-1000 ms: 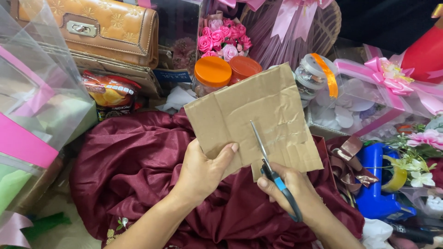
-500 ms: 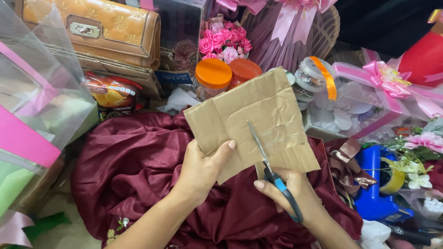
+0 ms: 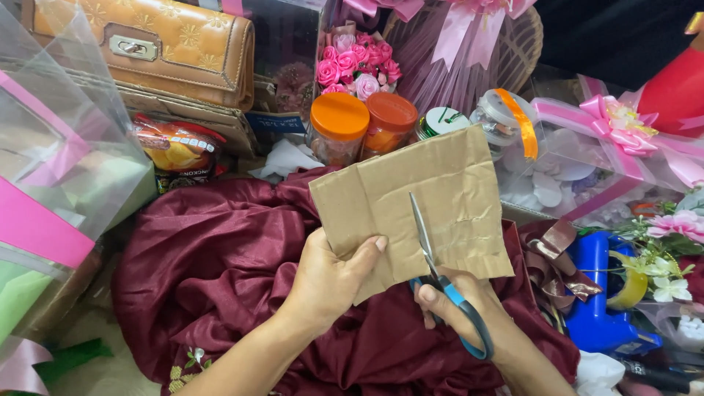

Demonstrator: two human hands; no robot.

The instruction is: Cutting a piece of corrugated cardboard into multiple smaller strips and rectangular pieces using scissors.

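The left hand grips a creased sheet of brown cardboard by its lower left edge, fingers tucked behind and the thumb pressed flat on the front, so those fingers are closed on the card. The right hand is just beside it, its fingers through the blue loops of a pair of scissors; the blades stand nearly upright and lie against the face of the card, entering from its bottom edge, close together with only a narrow gap that I can barely make out. The cardboard is held up, tilted a little, above both sets of fingers and over a heap of dark red satin cloth that spreads beneath the wrists.

Beyond the top edge of the card, further from the fingers, stand two jars with orange lids and a bunch of small pink fabric roses. Up and to the left of the left hand lies a tan quilted purse, with a snack packet below it and a clear box with a pink band at the far left. To the right of the right hand sits a blue tool, and above that a clear gift box tied with a pink bow
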